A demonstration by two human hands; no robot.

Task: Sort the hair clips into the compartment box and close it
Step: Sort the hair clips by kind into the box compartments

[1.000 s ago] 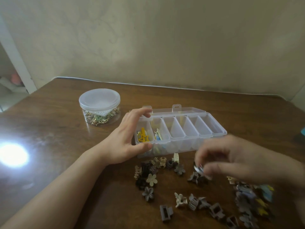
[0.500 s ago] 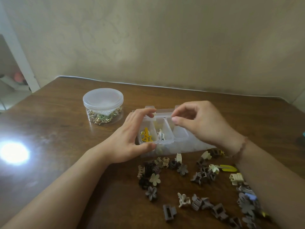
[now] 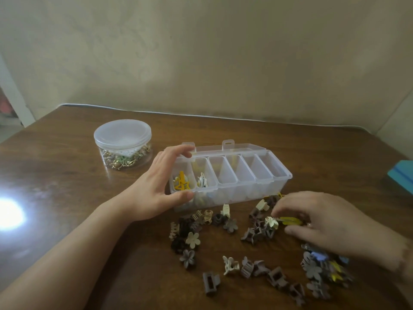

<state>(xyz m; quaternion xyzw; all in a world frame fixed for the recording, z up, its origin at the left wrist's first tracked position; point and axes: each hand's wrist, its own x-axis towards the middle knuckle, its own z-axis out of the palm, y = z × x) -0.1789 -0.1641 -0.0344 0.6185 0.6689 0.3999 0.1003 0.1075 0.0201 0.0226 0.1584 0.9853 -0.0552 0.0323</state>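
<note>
Hair clips [image 3: 232, 239] lie scattered over the wooden table [image 3: 67, 180] just in front of the clear compartment box [image 3: 243, 193], most of them small brown, grey and cream claw and flower shapes, with a denser, blurred heap at the right near the wrist. Only the two leftmost compartments hold anything: yellow clips [image 3: 181, 181] in the first, a pale clip [image 3: 202, 181] in the next; the other four look empty, and the lid is open behind the box. The left hand [image 3: 156, 193] grips the box's left end, thumb on the near wall and fingers curled over the far rim, steadying it. The right hand [image 3: 321, 220] is down among the clips, fingers bent around a flat yellow clip [image 3: 289, 220]; blur keeps me from telling whether it is pinched yet. These clips look light, rigid and smooth, so a fingertip pinch across the body should do, though the flat one lies low and may need lifting by an edge. A lidded round jar [image 3: 123, 145] of trinkets stands well to the left, apart from the box.
</note>
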